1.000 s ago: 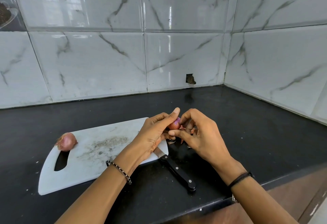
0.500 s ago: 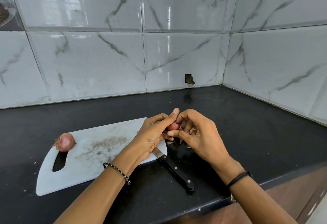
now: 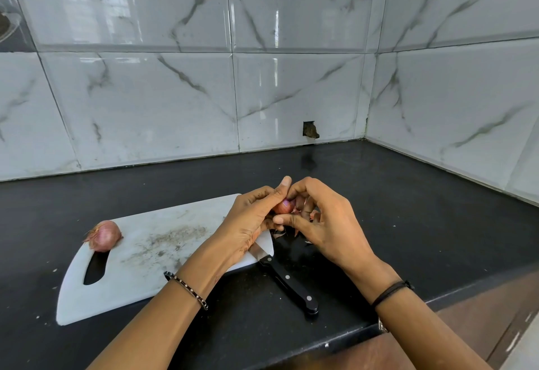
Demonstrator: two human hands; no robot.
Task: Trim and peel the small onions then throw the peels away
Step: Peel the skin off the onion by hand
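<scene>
Both hands are busy on one bulb. The left hand [image 3: 250, 218] grips the held onion [image 3: 284, 206] from its left side, thumb stretched up over the top. The right hand [image 3: 329, 223] is curled in from the right, with thumb and fingertips pinching at the bulb's skin. I can't tell whether they have loose peel or the bulb itself. The held onion sits in the air between the fingertips, over the right end of the cutting board [image 3: 131, 282]. It's mostly covered, with only a pink-purple patch showing, so its axis isn't readable.

Judgement: peeling of this bulb is midway. A few peel scraps [image 3: 278, 234] lie on the black counter [image 3: 408, 209] just under the hands, not yet binned.

The key relation for the next move:
- The second onion [image 3: 103, 235] sits on the far-left end of the board, just above the handle slot and well apart from both hands.
- It's directly left of the hands, and the left hand is clearly nearer.
- Its long axis runs roughly left-right, with the papery tip pointing left and away from the hands. The skin is intact, so it reads as untrimmed.

The knife [image 3: 291, 285] lies between the forearms. Its blade is on the board's right corner, partly under the left hand. The handle is off the board and angled toward the person and to the right, so it falls naturally to the right hand.

The likely split is a left-hand fetch and a right-hand cut. The blade sits close under the left palm, so mind that on lift-off.
</scene>
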